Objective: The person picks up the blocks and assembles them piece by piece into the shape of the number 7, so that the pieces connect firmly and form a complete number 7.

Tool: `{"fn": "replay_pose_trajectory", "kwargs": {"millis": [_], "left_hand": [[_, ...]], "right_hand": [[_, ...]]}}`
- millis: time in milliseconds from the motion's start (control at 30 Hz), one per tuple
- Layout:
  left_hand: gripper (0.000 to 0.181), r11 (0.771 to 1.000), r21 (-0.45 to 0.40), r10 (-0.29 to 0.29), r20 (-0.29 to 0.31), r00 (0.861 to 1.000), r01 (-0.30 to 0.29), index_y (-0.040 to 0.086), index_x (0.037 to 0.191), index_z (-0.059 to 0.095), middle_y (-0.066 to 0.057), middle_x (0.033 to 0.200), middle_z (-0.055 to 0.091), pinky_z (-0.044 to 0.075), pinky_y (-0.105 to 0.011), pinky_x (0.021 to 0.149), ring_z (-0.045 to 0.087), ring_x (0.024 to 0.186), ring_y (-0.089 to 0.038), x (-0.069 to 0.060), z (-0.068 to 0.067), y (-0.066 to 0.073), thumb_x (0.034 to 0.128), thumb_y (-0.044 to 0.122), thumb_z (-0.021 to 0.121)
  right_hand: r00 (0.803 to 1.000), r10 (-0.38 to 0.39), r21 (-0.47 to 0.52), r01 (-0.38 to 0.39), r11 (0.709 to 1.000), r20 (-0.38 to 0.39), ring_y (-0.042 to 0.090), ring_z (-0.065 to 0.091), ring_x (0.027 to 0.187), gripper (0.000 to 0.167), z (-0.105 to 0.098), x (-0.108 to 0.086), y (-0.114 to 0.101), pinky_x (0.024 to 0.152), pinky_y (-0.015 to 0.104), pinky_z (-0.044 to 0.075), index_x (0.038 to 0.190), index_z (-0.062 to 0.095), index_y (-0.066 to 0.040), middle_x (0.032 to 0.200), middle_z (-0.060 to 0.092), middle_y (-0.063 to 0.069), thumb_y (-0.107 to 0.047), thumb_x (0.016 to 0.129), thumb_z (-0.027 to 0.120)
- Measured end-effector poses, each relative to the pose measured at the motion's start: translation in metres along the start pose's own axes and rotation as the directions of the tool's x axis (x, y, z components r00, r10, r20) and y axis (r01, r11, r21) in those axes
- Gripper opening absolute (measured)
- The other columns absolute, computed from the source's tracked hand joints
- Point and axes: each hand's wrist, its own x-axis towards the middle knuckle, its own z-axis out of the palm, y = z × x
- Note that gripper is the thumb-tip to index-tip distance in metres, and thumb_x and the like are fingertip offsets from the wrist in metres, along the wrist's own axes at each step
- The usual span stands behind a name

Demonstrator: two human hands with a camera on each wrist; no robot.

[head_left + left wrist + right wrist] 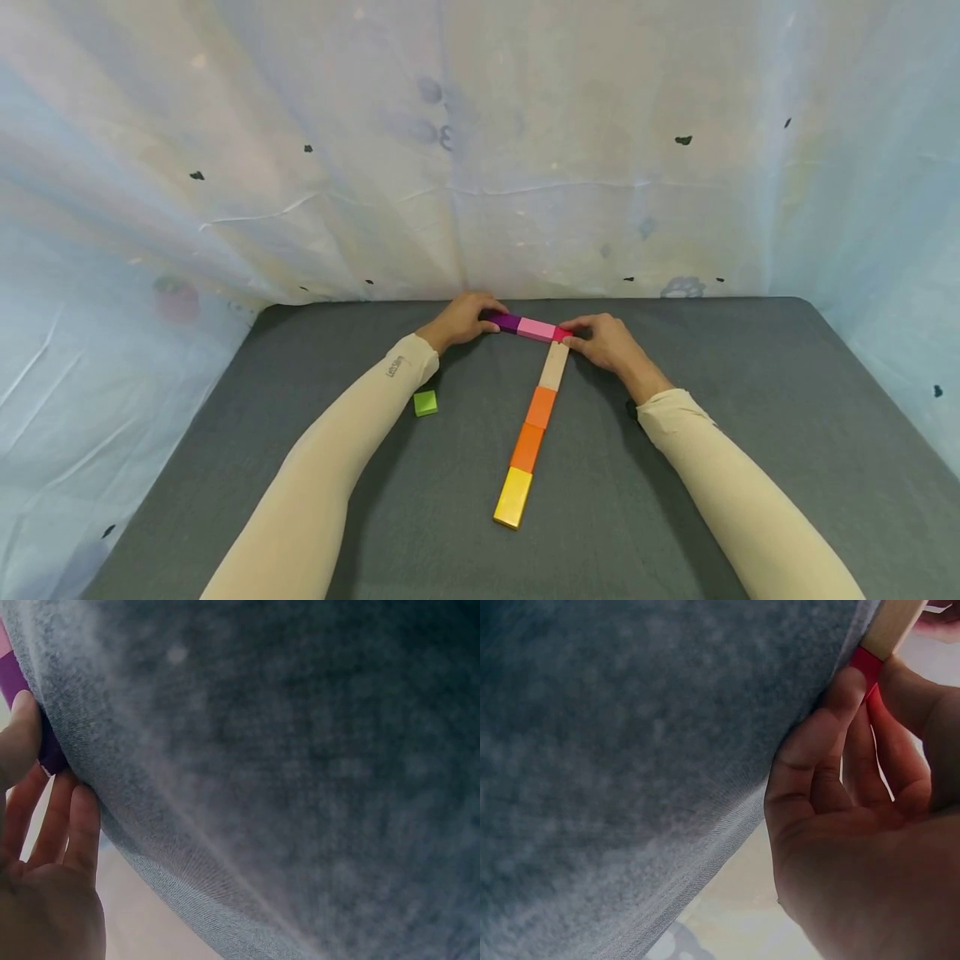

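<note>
Near the table's far edge my left hand (461, 319) pinches the outer end of a purple block (506, 322) between thumb and fingers. A pink block (537, 330) lies end to end with it. At the other end of this short row, my right hand (609, 342) pinches a red block (560, 334), partly covered by the fingertips. From the red block a line runs toward me: a pale block (554, 367), an orange block (541, 407), a second orange block (527, 448) and a yellow block (513, 497). In the right wrist view the red block (866, 666) touches the pale one.
A single green block (425, 403) lies apart, beside the left forearm. All blocks rest on a dark grey cloth-covered table (600, 517). A pale printed curtain (555, 150) hangs just behind the far edge and along both sides.
</note>
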Motion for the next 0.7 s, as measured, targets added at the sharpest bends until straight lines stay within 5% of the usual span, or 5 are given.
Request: {"fn": "replay_pose_trajectory", "kwargs": {"millis": [367,700], "left_hand": [[0.052,0.995,-0.098,-0.035,0.011,0.999,0.036,0.013,0.139,0.058,-0.008,0.14,0.059,0.043,-0.04,0.112,0.055,0.129,-0.024,-0.003,-0.001,-0.008,0.0905,0.023,0.074],[0.062,0.964,-0.255,-0.078,-0.025,0.997,0.07,0.013,0.141,0.056,-0.007,0.144,0.056,0.045,-0.045,0.11,0.052,0.133,-0.026,-0.025,-0.007,-0.027,0.0851,0.022,0.08]], "right_hand": [[1.0,0.006,-0.02,-0.006,1.0,0.006,0.037,0.053,0.129,0.038,0.0,0.002,-0.002,0.11,0.056,0.04,0.135,0.064,-0.018,0.141,0.059,0.016,-0.027,0.098,0.063],[1.0,0.016,-0.011,-0.015,1.0,0.016,0.036,0.051,0.131,0.039,-0.002,0.002,-0.001,0.11,0.056,0.04,0.136,0.063,-0.019,0.141,0.059,0.014,-0.028,0.099,0.063]]}}
